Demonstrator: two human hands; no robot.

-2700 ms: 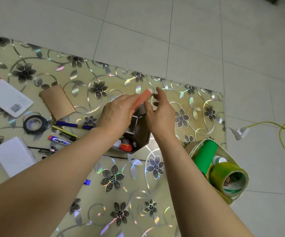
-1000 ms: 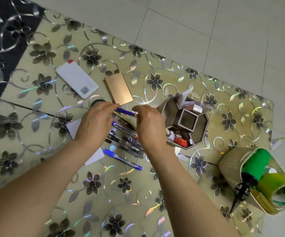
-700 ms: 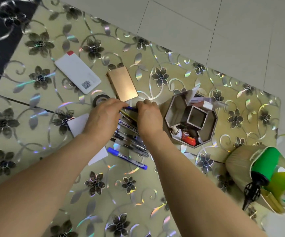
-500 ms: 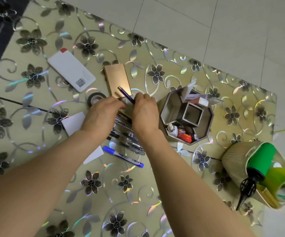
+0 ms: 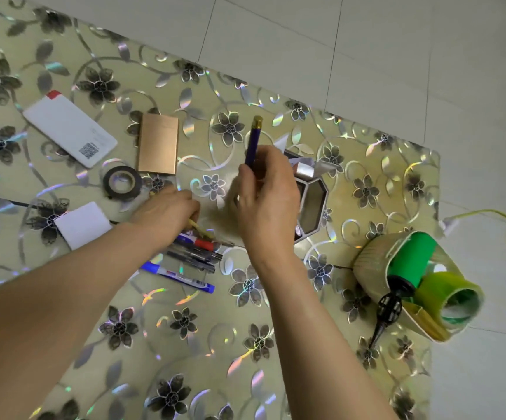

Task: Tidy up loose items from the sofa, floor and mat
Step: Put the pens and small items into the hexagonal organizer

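Observation:
My right hand [image 5: 265,195] grips a dark blue pen with a gold tip [image 5: 253,140], held upright above the mat beside the octagonal desk organizer [image 5: 314,204], which my hand partly hides. My left hand [image 5: 167,212] is down on a pile of pens and markers [image 5: 197,253] and pinches a yellow pencil [image 5: 198,228] from it. A blue marker [image 5: 179,277] lies just in front of the pile. All of this sits on the gold floral mat [image 5: 185,328].
On the mat lie a white power bank [image 5: 70,131], a gold flat case [image 5: 158,144], a black tape roll [image 5: 122,182] and a white card [image 5: 83,224]. A basket [image 5: 370,265] at the right holds a green roll [image 5: 411,259] and yellow tape [image 5: 455,301]. Tiled floor [image 5: 397,71] lies beyond.
My right hand has lifted the dark blue pen off the pile and swung it upright toward the organizer. My left hand stayed on the pens and now pinches the yellow pencil.

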